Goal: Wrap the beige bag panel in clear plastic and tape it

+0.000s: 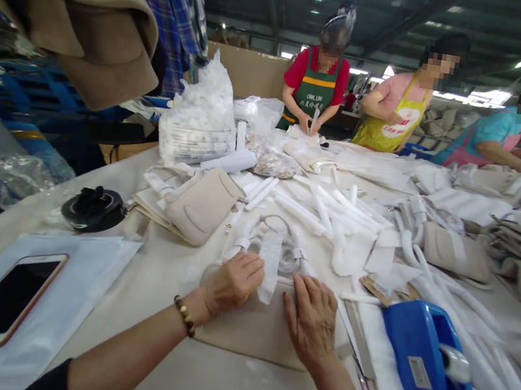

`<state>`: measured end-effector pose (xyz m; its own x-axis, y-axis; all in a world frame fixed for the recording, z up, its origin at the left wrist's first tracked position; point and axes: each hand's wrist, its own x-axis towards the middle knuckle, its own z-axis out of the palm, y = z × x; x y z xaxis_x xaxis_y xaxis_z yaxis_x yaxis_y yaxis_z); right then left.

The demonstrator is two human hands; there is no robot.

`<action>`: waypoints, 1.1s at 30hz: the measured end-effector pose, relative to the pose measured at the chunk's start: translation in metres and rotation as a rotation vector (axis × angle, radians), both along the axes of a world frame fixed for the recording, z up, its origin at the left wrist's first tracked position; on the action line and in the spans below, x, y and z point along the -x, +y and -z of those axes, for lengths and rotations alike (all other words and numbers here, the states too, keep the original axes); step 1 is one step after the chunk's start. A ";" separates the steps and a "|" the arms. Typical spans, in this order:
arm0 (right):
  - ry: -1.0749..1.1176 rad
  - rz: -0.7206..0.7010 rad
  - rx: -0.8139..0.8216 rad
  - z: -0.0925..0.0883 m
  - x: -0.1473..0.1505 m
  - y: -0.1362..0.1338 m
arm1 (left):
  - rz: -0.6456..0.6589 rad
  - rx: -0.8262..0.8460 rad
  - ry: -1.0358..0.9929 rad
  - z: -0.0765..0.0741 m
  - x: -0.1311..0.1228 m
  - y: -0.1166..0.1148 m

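A beige handbag (258,333) lies flat on the table in front of me. Its pale handles (242,237) are wrapped in white padding, and a white strip (269,265) hangs over the bag's top edge between them. My left hand (234,281), with a beaded bracelet at the wrist, has its fingers bent together on the upper left of the bag, right beside the strip; its thumb is hidden. Across the strip, my right hand (313,319) rests on the upper right of the bag, fingers stretched out and thumb apart.
A blue tape dispenser (425,373) and scissors (364,369) are at right. A phone (0,305) lies on white sheets at left, near a black round object (94,208). Another beige bag (204,206) and white padding tubes (327,209) lie ahead. Several co-workers stand across the table.
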<state>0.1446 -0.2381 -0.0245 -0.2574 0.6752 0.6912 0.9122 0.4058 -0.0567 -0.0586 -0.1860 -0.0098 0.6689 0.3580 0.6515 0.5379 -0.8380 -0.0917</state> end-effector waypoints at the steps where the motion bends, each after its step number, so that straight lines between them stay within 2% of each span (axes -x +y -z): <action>1: -0.013 0.007 0.006 0.003 0.000 0.001 | 0.020 -0.037 0.016 0.002 0.000 0.000; 6: -0.032 0.027 0.030 0.016 -0.002 0.008 | 0.086 -0.154 0.090 0.011 -0.001 0.000; 12: -0.032 0.061 -0.038 0.027 0.000 0.011 | 0.138 -0.183 0.197 0.015 -0.002 0.000; 21: -0.143 -0.331 -0.004 0.023 -0.002 0.009 | 0.137 -0.150 0.225 0.022 -0.006 -0.012; 29: -0.201 -0.403 0.008 0.024 -0.005 0.013 | 0.148 -0.143 0.166 0.023 -0.008 -0.017; 33: -0.210 -0.395 0.027 0.025 -0.006 0.013 | 0.176 -0.121 0.189 0.027 -0.007 -0.016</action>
